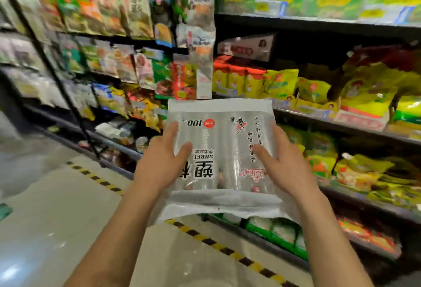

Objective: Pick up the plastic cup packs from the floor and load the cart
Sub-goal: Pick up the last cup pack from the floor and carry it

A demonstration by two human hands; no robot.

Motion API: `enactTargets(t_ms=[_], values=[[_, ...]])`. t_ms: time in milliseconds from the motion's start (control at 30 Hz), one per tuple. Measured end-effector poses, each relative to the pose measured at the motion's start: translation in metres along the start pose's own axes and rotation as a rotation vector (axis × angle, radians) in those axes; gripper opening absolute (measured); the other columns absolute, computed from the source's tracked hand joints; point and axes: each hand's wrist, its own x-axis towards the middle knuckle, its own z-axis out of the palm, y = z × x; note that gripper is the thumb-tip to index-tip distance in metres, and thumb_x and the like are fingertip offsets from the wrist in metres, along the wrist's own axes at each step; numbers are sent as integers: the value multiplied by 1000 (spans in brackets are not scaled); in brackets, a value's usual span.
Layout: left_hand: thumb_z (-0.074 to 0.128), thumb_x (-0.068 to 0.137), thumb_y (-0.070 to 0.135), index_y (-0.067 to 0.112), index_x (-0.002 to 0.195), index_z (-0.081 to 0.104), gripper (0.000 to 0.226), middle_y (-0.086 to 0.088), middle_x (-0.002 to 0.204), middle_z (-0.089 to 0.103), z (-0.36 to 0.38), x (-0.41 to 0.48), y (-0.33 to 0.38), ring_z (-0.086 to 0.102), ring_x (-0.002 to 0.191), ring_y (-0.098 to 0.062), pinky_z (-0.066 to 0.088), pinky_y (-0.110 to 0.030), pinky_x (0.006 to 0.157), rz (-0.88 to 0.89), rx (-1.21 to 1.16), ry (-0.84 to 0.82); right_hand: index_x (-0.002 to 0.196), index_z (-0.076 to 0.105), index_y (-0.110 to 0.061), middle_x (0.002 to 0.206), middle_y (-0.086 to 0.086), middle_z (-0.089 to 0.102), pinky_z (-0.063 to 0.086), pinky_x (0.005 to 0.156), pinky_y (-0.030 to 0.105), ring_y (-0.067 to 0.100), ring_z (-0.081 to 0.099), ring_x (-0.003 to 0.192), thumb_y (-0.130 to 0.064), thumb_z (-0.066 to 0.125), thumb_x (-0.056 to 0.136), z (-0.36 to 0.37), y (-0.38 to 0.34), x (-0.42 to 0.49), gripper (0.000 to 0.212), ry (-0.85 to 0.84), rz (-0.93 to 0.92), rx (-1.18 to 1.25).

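Aloft, left hand (159, 164) and right hand (287, 168) grip opposite edges of the cup pack (219, 147), shelves (355, 130) close ahead.

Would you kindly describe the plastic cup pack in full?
The plastic cup pack is a clear film bag with white sealed ends, stacked transparent cups inside. Its black and red print, including "100", reads upside down. The left hand and right hand hold its sides, raised before the shelves.
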Motion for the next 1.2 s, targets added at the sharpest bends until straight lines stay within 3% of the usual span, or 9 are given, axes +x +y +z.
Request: enactTargets(t_ms=[133, 233, 367, 467, 567, 800, 1200], values=[[41, 93, 59, 32, 153, 19, 69, -14, 148, 39, -61, -41, -57, 41, 133, -31, 37, -42, 102, -174, 63, 164, 153, 15, -33, 144, 7, 46, 40, 104, 42, 26, 45, 131, -74, 39, 80, 58, -69, 3, 86, -151, -175, 117], [43, 94, 57, 34, 153, 20, 67, -15, 148, 40, -105, -78, -94, 39, 134, -30, 35, -43, 104, -317, 90, 274, 152, 13, -34, 140, 10, 49, 43, 101, 43, 30, 48, 127, -70, 42, 84, 94, -124, -9, 82, -253, -263, 150], [42, 94, 56, 37, 152, 17, 66, -16, 145, 41, -159, -130, -132, 45, 129, -34, 39, -44, 100, -478, 146, 374, 154, 4, -33, 154, 10, 33, 33, 109, 39, 28, 35, 138, -66, 42, 88, 134, -194, -31, 83, -363, -399, 179], [42, 93, 57, 38, 152, 17, 67, -19, 141, 42, -198, -173, -162, 48, 125, -36, 40, -43, 98, -585, 159, 448, 154, 7, -32, 154, 8, 32, 32, 104, 37, 28, 35, 138, -58, 46, 92, 160, -250, -54, 78, -439, -499, 178], [41, 94, 56, 39, 152, 14, 67, -20, 137, 44, -233, -217, -193, 52, 119, -37, 42, -42, 94, -676, 181, 504, 152, 12, -36, 150, 5, 39, 39, 99, 42, 29, 41, 133, -64, 45, 86, 185, -303, -85, 78, -496, -607, 214], [41, 94, 55, 38, 153, 14, 66, -18, 143, 41, -308, -306, -258, 51, 120, -38, 41, -42, 94, -816, 194, 612, 153, 11, -31, 153, 3, 33, 33, 105, 38, 25, 34, 138, -56, 48, 93, 232, -408, -164, 75, -614, -706, 213], [39, 93, 58, 38, 152, 14, 67, -10, 152, 35, -390, -349, -386, 41, 133, -33, 38, -44, 100, -892, 198, 701, 152, 8, -37, 149, 4, 38, 39, 93, 40, 26, 40, 132, -61, 48, 89, 345, -542, -208, 79, -716, -787, 208]])
